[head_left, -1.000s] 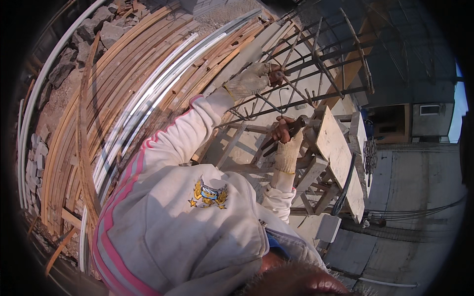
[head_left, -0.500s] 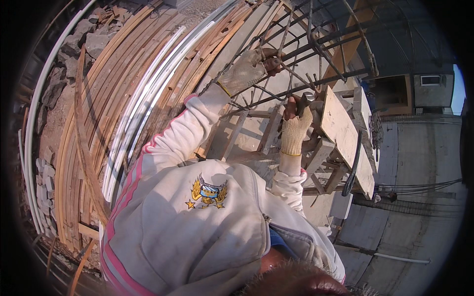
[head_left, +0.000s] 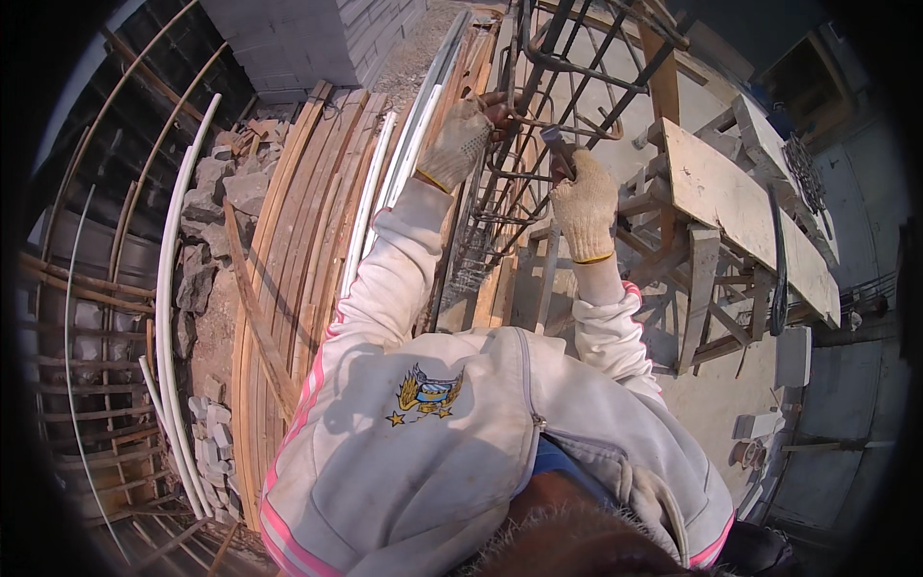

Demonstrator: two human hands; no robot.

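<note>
Probably heavy and stiff, the cage (head_left: 580, 68) suits gripping by its bars (head_left: 551, 35); left hand (head_left: 460, 144) half-curls there (hold unclear), right hand (head_left: 584, 200) clasps a metal tool (head_left: 556, 141)

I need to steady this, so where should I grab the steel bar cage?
Probably by a long bar of the steel bar cage, from the left: it looks straight, gaps beside it leave grasping room, and the right hand holds a tool at the right.
</note>
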